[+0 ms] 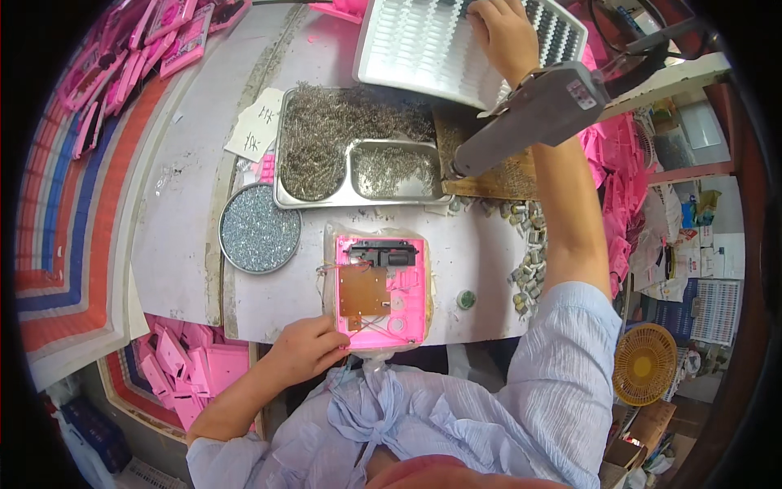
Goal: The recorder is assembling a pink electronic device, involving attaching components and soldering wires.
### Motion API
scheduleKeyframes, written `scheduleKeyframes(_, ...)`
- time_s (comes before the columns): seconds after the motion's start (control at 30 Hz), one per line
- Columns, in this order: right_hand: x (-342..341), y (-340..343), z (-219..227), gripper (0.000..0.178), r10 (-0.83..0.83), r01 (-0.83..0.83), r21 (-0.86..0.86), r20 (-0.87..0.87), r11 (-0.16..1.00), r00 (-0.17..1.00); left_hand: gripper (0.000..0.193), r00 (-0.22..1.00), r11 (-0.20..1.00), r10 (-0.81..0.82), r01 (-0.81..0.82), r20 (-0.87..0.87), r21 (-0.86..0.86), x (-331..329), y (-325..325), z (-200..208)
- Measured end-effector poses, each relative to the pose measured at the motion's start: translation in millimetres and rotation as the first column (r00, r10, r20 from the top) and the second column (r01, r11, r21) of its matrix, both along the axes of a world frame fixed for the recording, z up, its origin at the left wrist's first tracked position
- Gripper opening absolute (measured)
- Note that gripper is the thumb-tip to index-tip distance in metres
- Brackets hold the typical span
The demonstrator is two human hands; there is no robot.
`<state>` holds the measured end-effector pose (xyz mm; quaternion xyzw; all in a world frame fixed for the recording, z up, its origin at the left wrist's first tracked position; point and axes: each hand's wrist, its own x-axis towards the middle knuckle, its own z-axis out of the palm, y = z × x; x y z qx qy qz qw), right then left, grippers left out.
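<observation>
In front of me lies an opened pink plastic case (414, 301), with a brown circuit board (363, 292), a black mechanism (384, 253) and thin wires inside. My left hand (314, 349) grips its lower left corner, fingers pressed together. My right arm stretches far forward, and my right hand (507, 34) is at the white ridged tray (423, 41), which has rows of pockets with dark parts along its right side. The fingers of that hand are curled; what they hold, if anything, is hidden. A grey electric screwdriver (533, 118) hangs over my right forearm.
A metal tray (281, 183) holds heaps of small screws. Left of the case stands a round dish (261, 228) of tiny silvery pieces. Small motors (529, 269) lie scattered at right, near a green round piece (466, 300). Pink casings (191, 363) are piled at both sides.
</observation>
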<state>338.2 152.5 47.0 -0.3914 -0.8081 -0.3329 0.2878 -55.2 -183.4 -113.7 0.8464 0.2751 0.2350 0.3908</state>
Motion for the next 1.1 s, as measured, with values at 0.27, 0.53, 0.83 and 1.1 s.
scheduleKeyframes(0.27, 76, -115, -8, 0.015, -0.003, -0.234, -0.11, -0.909, 0.966, 0.416, 0.017, 0.998, 0.999, -0.032, 0.031, -0.061, -0.011, 5, 3, 5)
scheduleKeyframes(0.53, -72, -346, -105, 0.011, -0.136, -0.511, -0.776, -0.589, 0.37, 0.797, 0.024, 0.997, 1.0, -0.012, 0.014, -0.082, 0.021, 4, 0, 5)
scheduleKeyframes(0.83, -85, -355, -137, 0.024, 0.11, -0.449, -0.733, -0.462, 0.511, 0.88, 0.025, 0.995, 1.0, -0.002, 0.004, -0.096, 0.015, 6, -1, 7)
scheduleKeyframes(1.1, -80, -360, -138, 0.026, 0.104, -0.43, -0.737, -0.445, 0.521, 0.89, 0.024, 0.989, 0.995, -0.056, 0.067, -0.139, 0.072, 9, 5, 11)
